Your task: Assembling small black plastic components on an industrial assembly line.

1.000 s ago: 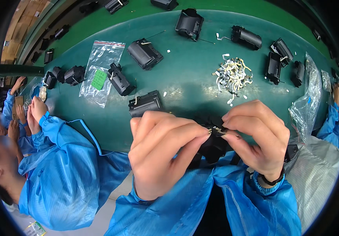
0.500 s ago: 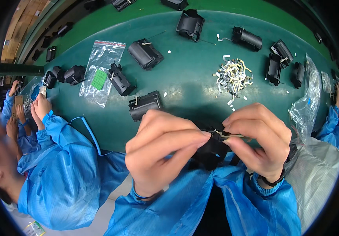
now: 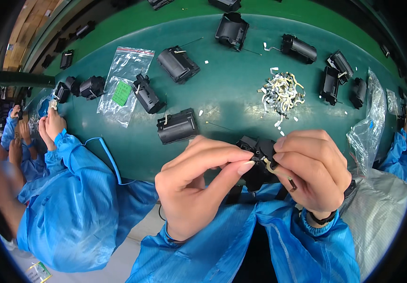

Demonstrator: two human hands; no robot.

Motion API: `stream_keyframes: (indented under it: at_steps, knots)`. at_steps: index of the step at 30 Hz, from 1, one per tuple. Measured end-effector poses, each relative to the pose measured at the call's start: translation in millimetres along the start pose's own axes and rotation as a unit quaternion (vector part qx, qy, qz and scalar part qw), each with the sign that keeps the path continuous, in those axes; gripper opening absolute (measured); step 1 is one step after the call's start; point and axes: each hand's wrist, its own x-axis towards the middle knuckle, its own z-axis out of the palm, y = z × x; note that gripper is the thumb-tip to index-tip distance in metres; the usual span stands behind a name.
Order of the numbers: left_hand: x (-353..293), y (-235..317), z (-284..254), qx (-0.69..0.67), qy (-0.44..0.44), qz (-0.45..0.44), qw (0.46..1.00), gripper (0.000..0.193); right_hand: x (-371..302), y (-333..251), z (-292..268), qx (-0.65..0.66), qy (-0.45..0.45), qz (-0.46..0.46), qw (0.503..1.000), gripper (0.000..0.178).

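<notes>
My left hand [image 3: 199,184] and my right hand [image 3: 314,172] meet close to my chest around a black plastic housing [image 3: 256,162]. The left thumb and forefinger pinch its left edge. Fingers of the right hand press a small pale flat strip [image 3: 270,165] against the housing's right side. Most of the housing is hidden behind my fingers. Both sleeves are blue.
On the green table lie several more black housings, the nearest one [image 3: 177,126] just beyond my left hand, a pile of pale strips [image 3: 281,90], and a clear bag with a green label [image 3: 123,85]. Crumpled clear bags [image 3: 368,127] sit at right. A co-worker in blue [image 3: 76,188] works at my left.
My hands with the housing have shifted slightly lower and rightward. The right fingers now hold the pale strip closer against the housing.
</notes>
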Motion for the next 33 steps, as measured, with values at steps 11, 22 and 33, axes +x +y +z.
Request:
stream_keyframes:
  at_steps: [11, 22, 33]
  knots:
    - [-1.1, 5.1, 10.3, 0.028, 0.042, -0.004, 0.999, 0.013, -2.2, 0.7, -1.4, 0.048, -0.011, 0.077, 0.996, 0.027]
    - [-1.2, 0.0, 8.1, -0.011, 0.038, -0.012, 0.999, 0.014, -2.9, -1.7, 3.6, 0.028, -0.008, 0.039, 0.999, 0.028]
    - [1.3, -20.5, 0.0, 0.054, 0.031, 0.229, 0.971, 0.027, -6.1, -11.6, 6.4, -0.026, 0.039, -0.057, 0.997, 0.026]
